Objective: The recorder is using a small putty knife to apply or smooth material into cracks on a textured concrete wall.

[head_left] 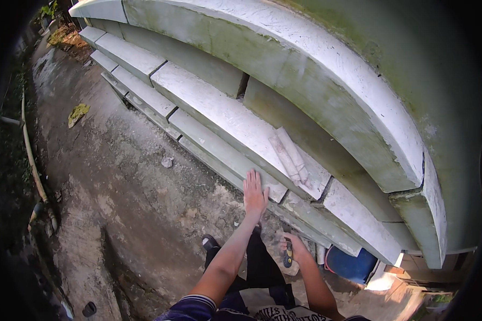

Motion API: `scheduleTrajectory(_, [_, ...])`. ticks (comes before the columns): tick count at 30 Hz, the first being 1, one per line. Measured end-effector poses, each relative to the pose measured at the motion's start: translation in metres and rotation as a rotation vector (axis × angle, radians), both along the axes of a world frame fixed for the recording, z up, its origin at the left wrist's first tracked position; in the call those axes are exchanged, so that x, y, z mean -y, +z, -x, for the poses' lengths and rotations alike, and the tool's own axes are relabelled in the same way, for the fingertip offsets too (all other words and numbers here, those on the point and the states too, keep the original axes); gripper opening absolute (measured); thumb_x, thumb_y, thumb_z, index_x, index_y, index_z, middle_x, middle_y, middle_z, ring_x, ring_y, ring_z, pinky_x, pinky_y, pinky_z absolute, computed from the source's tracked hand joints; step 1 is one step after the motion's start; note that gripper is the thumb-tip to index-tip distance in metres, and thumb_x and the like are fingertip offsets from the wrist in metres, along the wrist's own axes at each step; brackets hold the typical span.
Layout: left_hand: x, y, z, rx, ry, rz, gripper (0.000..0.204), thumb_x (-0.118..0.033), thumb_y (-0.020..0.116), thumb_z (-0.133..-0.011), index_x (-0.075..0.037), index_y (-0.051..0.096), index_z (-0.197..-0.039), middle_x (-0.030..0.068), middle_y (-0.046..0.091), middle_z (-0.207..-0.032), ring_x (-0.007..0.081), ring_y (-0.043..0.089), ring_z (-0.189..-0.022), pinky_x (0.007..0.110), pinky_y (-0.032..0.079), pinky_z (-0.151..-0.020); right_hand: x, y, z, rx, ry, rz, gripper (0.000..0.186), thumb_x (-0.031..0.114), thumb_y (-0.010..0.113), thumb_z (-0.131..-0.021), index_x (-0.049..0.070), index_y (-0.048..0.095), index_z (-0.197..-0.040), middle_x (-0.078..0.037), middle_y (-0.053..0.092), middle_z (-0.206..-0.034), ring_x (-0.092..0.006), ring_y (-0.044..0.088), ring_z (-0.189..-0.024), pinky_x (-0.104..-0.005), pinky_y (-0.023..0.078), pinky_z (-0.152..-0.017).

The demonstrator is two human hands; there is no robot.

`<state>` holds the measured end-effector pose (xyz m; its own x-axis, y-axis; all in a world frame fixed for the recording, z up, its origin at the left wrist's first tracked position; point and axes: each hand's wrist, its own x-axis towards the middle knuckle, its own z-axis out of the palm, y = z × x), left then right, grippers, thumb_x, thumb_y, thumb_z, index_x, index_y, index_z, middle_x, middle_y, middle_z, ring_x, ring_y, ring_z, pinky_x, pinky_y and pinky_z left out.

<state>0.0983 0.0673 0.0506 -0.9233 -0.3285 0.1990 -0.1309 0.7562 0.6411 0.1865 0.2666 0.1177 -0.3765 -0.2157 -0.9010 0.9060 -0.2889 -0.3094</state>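
Observation:
My left hand (255,193) reaches up with its fingers stretched out and lies flat against the edge of a pale concrete slab (209,140) in a stepped stack. Lower and to the right, my right hand (296,247) is wrapped around a tool with a black and yellow handle (288,253). The tool's working end cannot be made out. Two whitish, dusty rolls (289,152) rest side by side on the slab above my left hand.
A thick curved ledge (305,72) overhangs the slabs. A blue tub with a red rim (351,265) stands under their right end. On the rough ground lie a yellowish cloth (78,114) and a crumpled pale scrap (167,161). A long pipe (33,155) runs along the left.

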Motion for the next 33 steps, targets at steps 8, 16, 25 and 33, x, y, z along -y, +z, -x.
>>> scheduleTrajectory(8, [-0.047, -0.018, 0.015, 0.105, -0.203, 0.095, 0.068, -0.042, 0.044, -0.092, 0.009, 0.035, -0.136, 0.0236, 0.033, -0.144, 0.0345, 0.022, -0.139, 0.045, 0.016, -0.116, -0.058, 0.0, -0.001, 0.013, 0.212, -0.007, 0.012, 0.008, 0.061, -0.083, 0.003, 0.051, -0.082, -0.003, 0.049, -0.07, -0.0108, 0.047, -0.058, -0.0231, 0.04, -0.05])
scheduleTrajectory(16, [-0.114, -0.011, -0.012, 0.116, -0.402, 0.068, 0.066, -0.043, 0.044, -0.093, 0.008, 0.037, -0.135, 0.0247, 0.035, -0.142, 0.0355, 0.027, -0.136, 0.044, 0.018, -0.115, -0.082, 0.028, 0.033, -0.047, 0.308, 0.033, 0.012, 0.009, 0.057, -0.082, 0.002, 0.05, -0.09, -0.006, 0.053, -0.077, -0.0134, 0.05, -0.06, -0.0253, 0.043, -0.051])
scheduleTrajectory(25, [-0.055, -0.009, -0.069, -0.091, -0.452, -0.193, 0.053, -0.011, 0.052, -0.086, -0.005, 0.037, -0.137, 0.0176, 0.042, -0.139, 0.0345, 0.041, -0.127, 0.044, 0.033, -0.106, -0.065, 0.039, 0.064, -0.241, 0.474, 0.0, 0.043, 0.004, 0.058, -0.083, 0.011, 0.04, -0.121, -0.007, 0.054, -0.08, -0.0162, 0.053, -0.058, -0.0293, 0.044, -0.046])
scheduleTrajectory(33, [-0.027, -0.06, -0.167, 0.289, 0.03, -0.241, 0.064, -0.007, 0.057, -0.079, -0.008, 0.034, -0.138, 0.0173, 0.04, -0.14, 0.0353, 0.043, -0.125, 0.045, 0.039, -0.101, -0.024, 0.016, 0.079, -0.659, 0.885, -0.278, 0.057, 0.003, 0.056, -0.082, 0.009, 0.034, -0.133, -0.012, 0.054, -0.088, -0.0197, 0.056, -0.06, -0.0341, 0.047, -0.045])
